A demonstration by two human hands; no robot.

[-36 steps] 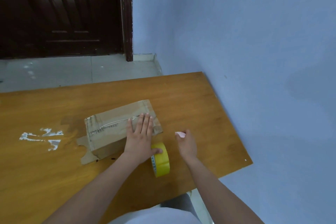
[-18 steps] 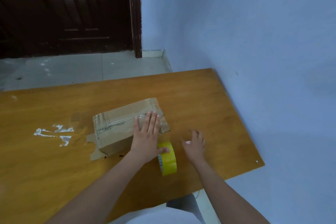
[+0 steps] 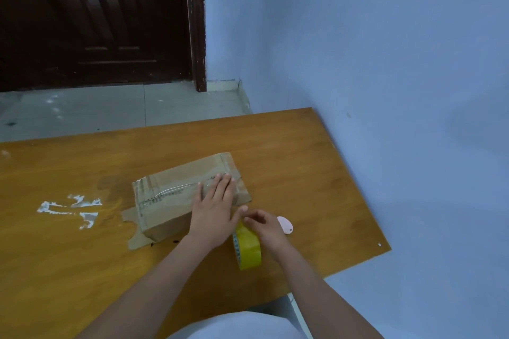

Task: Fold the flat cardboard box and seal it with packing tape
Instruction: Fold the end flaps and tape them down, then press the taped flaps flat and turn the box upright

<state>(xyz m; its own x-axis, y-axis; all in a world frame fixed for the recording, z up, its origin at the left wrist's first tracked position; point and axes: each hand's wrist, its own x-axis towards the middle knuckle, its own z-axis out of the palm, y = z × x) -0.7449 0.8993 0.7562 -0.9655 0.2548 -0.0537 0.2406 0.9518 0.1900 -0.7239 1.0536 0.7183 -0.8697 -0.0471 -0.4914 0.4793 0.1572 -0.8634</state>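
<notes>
A taped brown cardboard box lies on the wooden table, with a loose flap sticking out at its near left. My left hand presses flat on the box's right end, fingers straight, thumb out toward the tape. A yellow tape roll stands on edge just right of the box. My right hand grips the top of that roll, its fingers curled over it and close to my left thumb. A small pink cutter lies on the table just beyond my right hand.
White smears mark the table left of the box. The blue wall runs along the table's right edge. A dark door and grey floor lie beyond the far edge.
My right hand set down the pink cutter and moved left onto the tape roll. My left hand stayed flat on the box.
</notes>
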